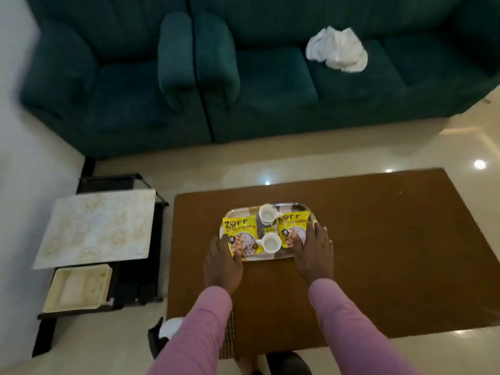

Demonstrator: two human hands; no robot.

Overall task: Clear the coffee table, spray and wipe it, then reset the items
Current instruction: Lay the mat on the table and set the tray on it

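A steel tray (311,212) rests on the brown coffee table (378,253), left of its middle. On the tray lie two yellow snack packets (238,228) (293,226) and two white cups (267,213) (271,242). My left hand (223,263) grips the tray's near-left edge. My right hand (315,251) grips its near-right edge. A crumpled white cloth (338,50) lies on the green sofa seat behind the table.
A dark green sofa (243,90) runs along the far side. A low side table with a pale patterned top (94,228) and a cream tray (78,288) stands to the left. Glossy tile floor (270,163) separates table and sofa.
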